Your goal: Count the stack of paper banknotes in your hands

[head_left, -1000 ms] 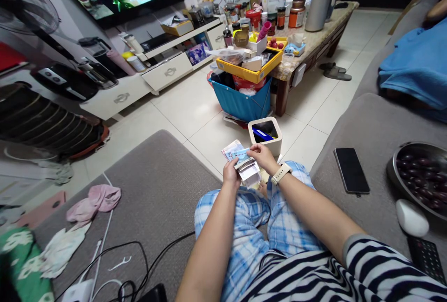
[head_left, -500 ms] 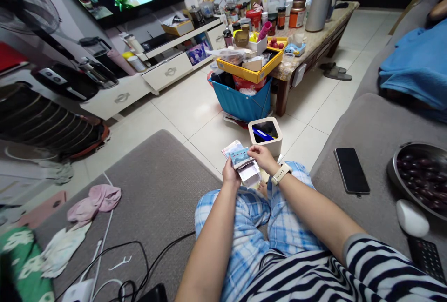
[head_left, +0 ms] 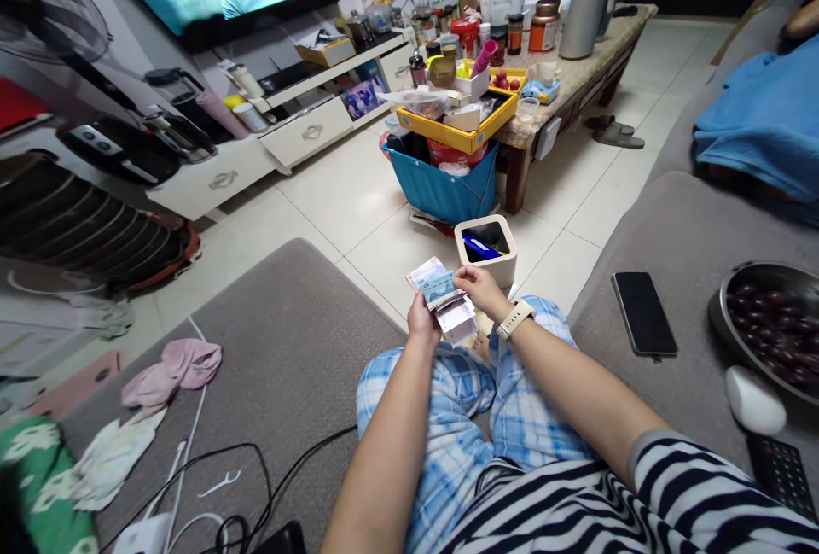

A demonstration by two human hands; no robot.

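Note:
A small bundle of banknotes (head_left: 438, 289) sits in my left hand (head_left: 423, 319), whose fingers are closed around its near left side. The top note is blue, and paler pinkish paper shows at the far left. My right hand (head_left: 474, 282) pinches the right edge of the blue note. Below the notes hangs a folded whitish sheet (head_left: 458, 320); whether it belongs to the same bundle I cannot tell. Just beyond my right hand stands a cream-coloured bin (head_left: 505, 268) with a blue item inside.
A blue basket (head_left: 441, 187) carries a yellow tray (head_left: 470, 141) beside the cluttered coffee table (head_left: 576, 80). On the sofa to the right lie a phone (head_left: 644, 313), a bowl of dark fruit (head_left: 723, 306) and a remote (head_left: 784, 473). Cables (head_left: 269, 486) trail at left.
Both hands and the banknotes hold nearly the same position. The picture on the television is different.

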